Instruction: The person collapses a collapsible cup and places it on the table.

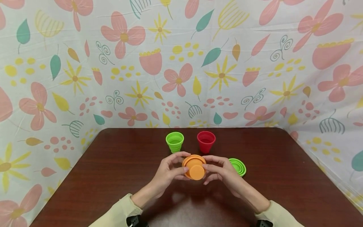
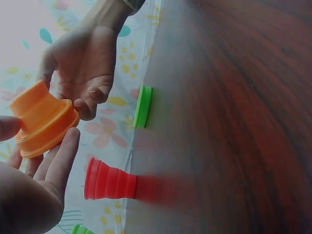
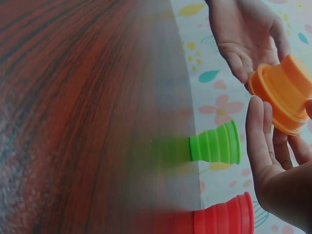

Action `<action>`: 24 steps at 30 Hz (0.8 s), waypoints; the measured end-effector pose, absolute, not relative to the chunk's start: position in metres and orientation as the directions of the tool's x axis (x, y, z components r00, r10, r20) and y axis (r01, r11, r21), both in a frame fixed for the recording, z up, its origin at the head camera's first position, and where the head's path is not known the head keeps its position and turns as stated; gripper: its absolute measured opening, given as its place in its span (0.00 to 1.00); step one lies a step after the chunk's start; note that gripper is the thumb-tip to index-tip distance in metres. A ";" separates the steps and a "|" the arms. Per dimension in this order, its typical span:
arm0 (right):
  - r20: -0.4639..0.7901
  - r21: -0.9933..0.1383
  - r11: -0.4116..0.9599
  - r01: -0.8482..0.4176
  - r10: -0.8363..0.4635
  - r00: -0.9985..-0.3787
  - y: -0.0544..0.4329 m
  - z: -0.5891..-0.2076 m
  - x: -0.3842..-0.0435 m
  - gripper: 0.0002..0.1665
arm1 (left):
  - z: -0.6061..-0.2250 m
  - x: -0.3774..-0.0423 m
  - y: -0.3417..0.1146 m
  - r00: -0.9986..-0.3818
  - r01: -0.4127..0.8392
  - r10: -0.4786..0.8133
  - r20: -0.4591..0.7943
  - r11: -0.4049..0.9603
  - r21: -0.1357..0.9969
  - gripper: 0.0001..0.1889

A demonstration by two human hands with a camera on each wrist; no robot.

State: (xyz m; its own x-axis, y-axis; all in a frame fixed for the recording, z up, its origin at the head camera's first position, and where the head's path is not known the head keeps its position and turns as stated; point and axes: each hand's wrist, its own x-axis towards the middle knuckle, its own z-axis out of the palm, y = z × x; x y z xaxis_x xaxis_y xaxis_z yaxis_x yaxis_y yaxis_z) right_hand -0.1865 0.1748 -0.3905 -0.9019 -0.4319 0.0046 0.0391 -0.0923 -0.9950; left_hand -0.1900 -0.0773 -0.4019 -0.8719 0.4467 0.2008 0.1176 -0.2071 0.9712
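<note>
An orange collapsible cup point(image 1: 194, 167) is held up over the near part of the table, partly extended, its rounded base turned towards me. My left hand point(image 1: 168, 171) grips it from the left, thumb on the side and fingers round the wide rim, as the left wrist view also shows. From the other side my right hand point(image 1: 227, 173) pinches the cup between thumb and fingers. Just beyond the right hand lies a flattened green collapsible cup point(image 1: 238, 167), partly covered by that hand in the head view.
Towards the back of the dark wooden table point(image 1: 122, 176) stand an extended green cup point(image 1: 175, 142) and, to its right, an extended red cup point(image 1: 206, 142), both upright. Behind the table hangs a floral-patterned cloth point(image 1: 175, 37), which also runs along both sides.
</note>
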 end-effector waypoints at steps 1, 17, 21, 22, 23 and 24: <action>0.004 -0.995 -0.088 0.037 -0.429 -0.903 0.175 -0.391 -0.186 0.27 | -0.402 -0.190 -0.077 -0.871 0.117 0.448 0.200 -0.206 0.972 0.24; -0.026 -0.999 -0.011 0.033 -0.386 -0.922 0.170 -0.389 -0.186 0.26 | -0.401 -0.190 -0.075 -0.902 0.090 0.400 0.164 -0.198 0.976 0.21; -0.024 -1.000 -0.004 0.028 -0.384 -0.923 0.170 -0.388 -0.186 0.26 | -0.399 -0.190 -0.074 -0.906 0.093 0.392 0.161 -0.189 0.978 0.20; -0.024 -1.000 -0.001 0.027 -0.383 -0.923 0.170 -0.388 -0.186 0.26 | -0.399 -0.190 -0.074 -0.907 0.094 0.389 0.161 -0.186 0.978 0.20; -0.026 -1.000 0.001 0.027 -0.382 -0.924 0.170 -0.388 -0.186 0.26 | -0.399 -0.190 -0.074 -0.907 0.095 0.388 0.162 -0.185 0.978 0.20; -0.028 -1.000 0.003 0.029 -0.381 -0.924 0.170 -0.388 -0.186 0.26 | -0.398 -0.190 -0.074 -0.908 0.097 0.385 0.163 -0.184 0.978 0.20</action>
